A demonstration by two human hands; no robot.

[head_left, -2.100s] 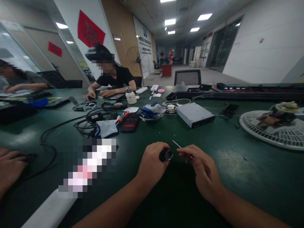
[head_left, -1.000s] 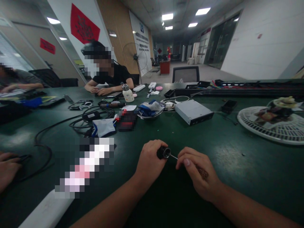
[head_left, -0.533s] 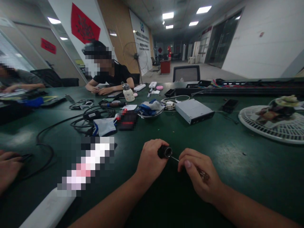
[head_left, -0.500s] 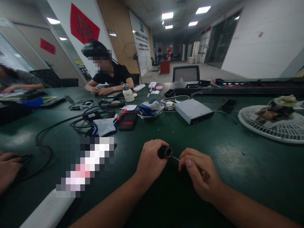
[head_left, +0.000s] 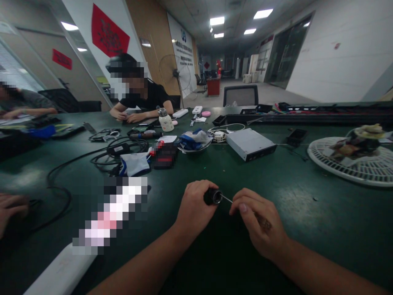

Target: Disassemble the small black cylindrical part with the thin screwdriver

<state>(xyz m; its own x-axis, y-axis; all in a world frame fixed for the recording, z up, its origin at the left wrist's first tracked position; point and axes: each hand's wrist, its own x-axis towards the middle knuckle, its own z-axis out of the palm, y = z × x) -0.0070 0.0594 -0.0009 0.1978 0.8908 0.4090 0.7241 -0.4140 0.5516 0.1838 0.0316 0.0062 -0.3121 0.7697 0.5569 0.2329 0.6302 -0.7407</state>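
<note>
My left hand [head_left: 196,205] is wrapped round a black cylindrical part [head_left: 211,196], whose round open end with a shiny rim faces right and toward me. A screwdriver [head_left: 226,198] with a thin metal shaft is gripped in my right hand [head_left: 258,221]. Its brownish, see-through handle shows partly below the fingers. The shaft's tip is at the mouth of the black part; how deep it reaches I cannot tell. Both hands are held low over the green table [head_left: 276,196].
A long white object [head_left: 61,270], partly pixelated, lies at left beside another person's hand [head_left: 12,209]. Farther off are cables [head_left: 113,149], a bowl with cloth [head_left: 195,140], a silver drive [head_left: 250,143] and a white fan grille [head_left: 322,164]. A person [head_left: 144,96] sits opposite.
My right hand has shifted slightly up and left, bringing the screwdriver's shaft from the rim's lower right side to its opening. The other person's hand at left has drawn back a little.
</note>
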